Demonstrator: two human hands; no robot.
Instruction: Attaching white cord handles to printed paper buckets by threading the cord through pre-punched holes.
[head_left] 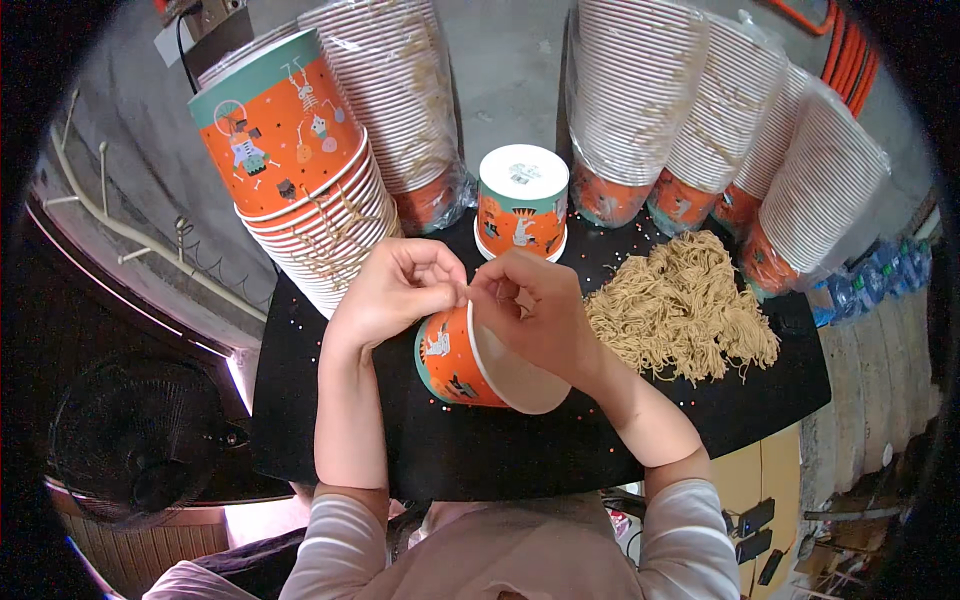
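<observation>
An orange and teal paper bucket (pixel 455 355) lies tilted on its side on the black table, its pale open mouth (pixel 535 375) facing right. At the top of its rim, my left hand (pixel 405 285) and my right hand (pixel 530 300) meet with fingertips pinched close together. What the fingertips hold is too small to make out. My right hand hangs partly over the bucket's mouth and hides some of the rim. Just beyond my hands, another such bucket (pixel 520 215) stands upside down, white base up. To the right lies a heap of tan cords (pixel 685 310).
A tall stack of nested buckets (pixel 320 220) with tan cords leans at the left. Plastic-wrapped bucket stacks (pixel 640 90) line the table's far side. Small beads dot the black table (pixel 480 465). A dark mesh chair (pixel 140 440) stands at the left, and bottles (pixel 880 280) lie beyond the right edge.
</observation>
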